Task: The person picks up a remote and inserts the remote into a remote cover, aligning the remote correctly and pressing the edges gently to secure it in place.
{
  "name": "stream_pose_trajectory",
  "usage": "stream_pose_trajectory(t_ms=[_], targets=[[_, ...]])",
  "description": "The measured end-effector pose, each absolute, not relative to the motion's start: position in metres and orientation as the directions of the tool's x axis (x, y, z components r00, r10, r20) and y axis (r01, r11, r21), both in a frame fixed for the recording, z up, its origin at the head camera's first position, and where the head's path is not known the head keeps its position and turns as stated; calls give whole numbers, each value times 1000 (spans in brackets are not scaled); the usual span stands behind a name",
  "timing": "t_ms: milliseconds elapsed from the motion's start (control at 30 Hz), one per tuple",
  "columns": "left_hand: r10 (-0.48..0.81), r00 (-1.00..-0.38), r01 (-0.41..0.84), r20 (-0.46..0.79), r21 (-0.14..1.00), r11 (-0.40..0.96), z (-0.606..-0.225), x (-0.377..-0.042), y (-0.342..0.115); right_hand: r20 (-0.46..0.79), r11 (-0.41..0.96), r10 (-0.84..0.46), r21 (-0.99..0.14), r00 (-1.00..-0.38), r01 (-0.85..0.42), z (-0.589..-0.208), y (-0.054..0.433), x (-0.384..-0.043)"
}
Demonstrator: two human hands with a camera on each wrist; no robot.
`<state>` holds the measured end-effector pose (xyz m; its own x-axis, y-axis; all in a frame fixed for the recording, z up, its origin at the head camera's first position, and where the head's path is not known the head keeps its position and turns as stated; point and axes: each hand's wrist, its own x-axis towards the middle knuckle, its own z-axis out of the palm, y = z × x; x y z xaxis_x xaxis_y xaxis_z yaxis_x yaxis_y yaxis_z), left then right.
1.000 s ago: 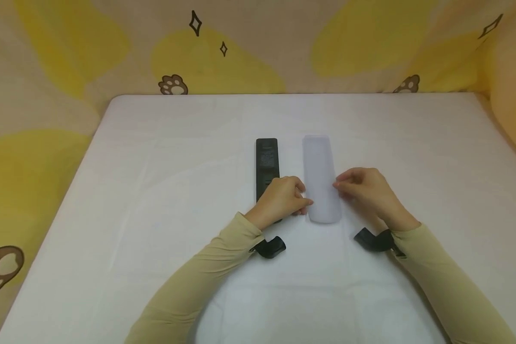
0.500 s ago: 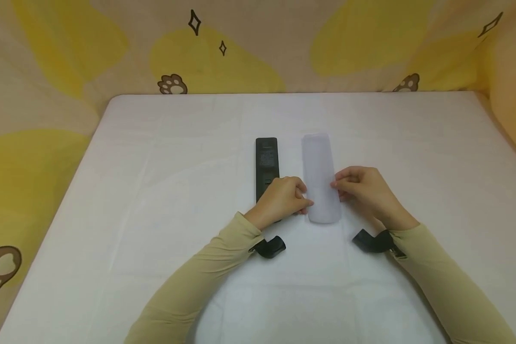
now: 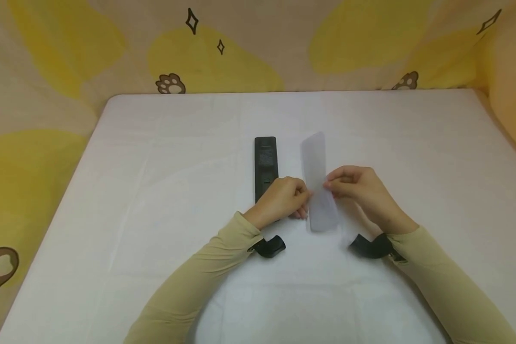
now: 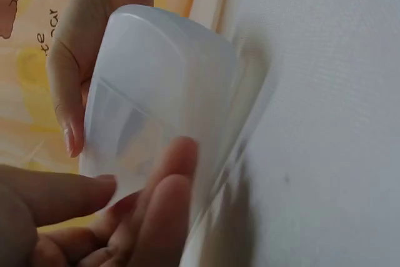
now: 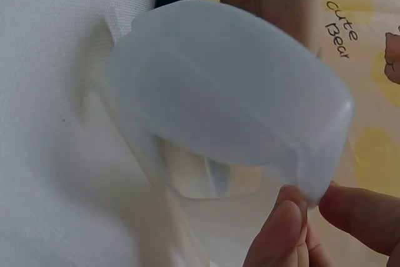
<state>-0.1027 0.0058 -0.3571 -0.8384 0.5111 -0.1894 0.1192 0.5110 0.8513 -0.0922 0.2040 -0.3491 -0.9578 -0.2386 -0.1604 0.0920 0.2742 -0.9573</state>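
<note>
A translucent, milky remote-control cover point(image 3: 318, 167) stands tilted and slightly twisted over the white table, its right edge raised. My right hand point(image 3: 354, 191) pinches that edge about halfway along; in the right wrist view, thumb and fingers point(image 5: 356, 214) meet on the cover's rim. On the opposite side, my left hand point(image 3: 285, 198) holds the left edge between thumb and curled fingers point(image 4: 172, 198). A window-like opening shows in the cover point(image 4: 144, 92) near its end. Left of it lies a black remote control point(image 3: 265, 157), back side up, its near end hidden under my left hand and wrist.
The white tabletop point(image 3: 176, 191) stretches out around both hands. Behind it hangs a yellow and beige cloth point(image 3: 249, 43) with paw prints. Dark wrist camera mounts point(image 3: 270, 246) stick out below both sleeves.
The cover has gone from lying flat to tilted, its right edge lifted and turned leftward by my right hand. My left fingers have shifted slightly on its left edge. The remote has stayed put.
</note>
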Motion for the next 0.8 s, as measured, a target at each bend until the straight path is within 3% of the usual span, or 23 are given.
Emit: stream_pose_trajectory(t_ms=[267, 633, 800], targets=[[453, -878, 17, -155, 936, 352, -356, -102, 6, -148, 224, -278, -971, -949, 86, -349, 195, -89], [436, -883, 35, -174, 902, 431, -355, -105, 6, -147, 215, -323, -973, -935, 79, -354, 195, -90], [473, -869, 122, -144, 865, 487, -353, -107, 4, -140, 249, -280, -966, -950, 68, -359, 205, -96]])
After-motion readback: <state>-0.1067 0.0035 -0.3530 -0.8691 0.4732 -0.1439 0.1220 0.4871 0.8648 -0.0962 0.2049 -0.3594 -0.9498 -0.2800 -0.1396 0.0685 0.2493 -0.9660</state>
